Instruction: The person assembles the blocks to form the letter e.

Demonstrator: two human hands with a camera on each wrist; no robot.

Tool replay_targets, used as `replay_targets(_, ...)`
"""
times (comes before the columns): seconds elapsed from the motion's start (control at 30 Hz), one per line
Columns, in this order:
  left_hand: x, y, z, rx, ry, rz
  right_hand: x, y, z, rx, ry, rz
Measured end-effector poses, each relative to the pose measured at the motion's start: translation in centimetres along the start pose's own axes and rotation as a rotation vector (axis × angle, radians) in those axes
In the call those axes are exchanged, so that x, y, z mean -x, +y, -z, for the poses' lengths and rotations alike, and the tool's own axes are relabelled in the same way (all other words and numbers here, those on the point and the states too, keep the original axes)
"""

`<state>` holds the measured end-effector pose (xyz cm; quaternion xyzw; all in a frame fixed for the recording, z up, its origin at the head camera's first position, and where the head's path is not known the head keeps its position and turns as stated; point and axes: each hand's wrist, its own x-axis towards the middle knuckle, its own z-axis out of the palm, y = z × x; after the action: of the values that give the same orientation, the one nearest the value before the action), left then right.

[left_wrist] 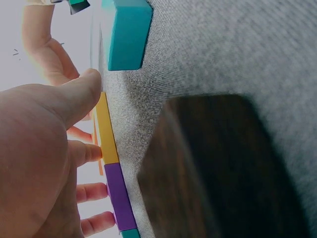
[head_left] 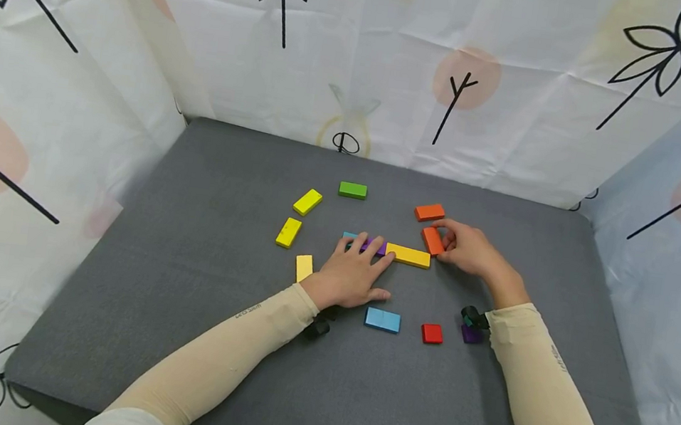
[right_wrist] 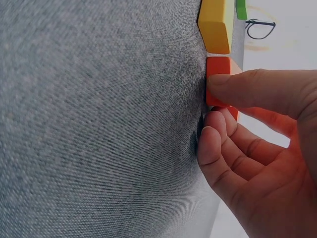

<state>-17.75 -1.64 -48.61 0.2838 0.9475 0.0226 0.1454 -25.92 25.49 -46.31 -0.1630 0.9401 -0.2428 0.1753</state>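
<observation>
A row of blocks lies on the grey table: a blue block [left_wrist: 131,233], a purple block [left_wrist: 120,196] and a yellow-orange block [head_left: 412,256], end to end. My left hand [head_left: 348,271] spreads its fingers over the row, fingertips touching the purple and yellow-orange blocks. At the row's right end, my right hand [head_left: 468,249] pinches an orange block [right_wrist: 218,67] between thumb and fingers. That block stands at an angle to the row, close to the yellow-orange block's end. Another orange block [head_left: 429,213] lies just beyond it.
Around the row lie a green block [head_left: 353,190], yellow blocks [head_left: 307,202], a cream block [head_left: 304,267], a light blue block [head_left: 382,320], a red block [head_left: 431,334] and a purple block by the right wrist. A blurred dark brown block [left_wrist: 213,163] looms near the left wrist camera.
</observation>
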Motion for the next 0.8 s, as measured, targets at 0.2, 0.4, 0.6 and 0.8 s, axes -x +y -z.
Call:
replay_targets(0.2, 0.16, -0.01, 0.09, -0.022, 0.015, -0.010, -0.15, -0.14, 0.09, 0.011, -0.010, -0.004)
replay_targets(0.4, -0.06, -0.03, -0.22, -0.012, -0.003, 0.000, -0.10, -0.38, 0.07, 0.012, -0.017, -0.002)
replay_targets(0.6, -0.46, -0.12, -0.38, -0.025, -0.010, 0.008, -0.21, -0.47, 0.11, 0.013, -0.013, 0.001)
replay_targets(0.8, -0.60, -0.13, -0.48, -0.023, -0.026, 0.012, -0.28, -0.19, -0.20, 0.017, -0.010, 0.000)
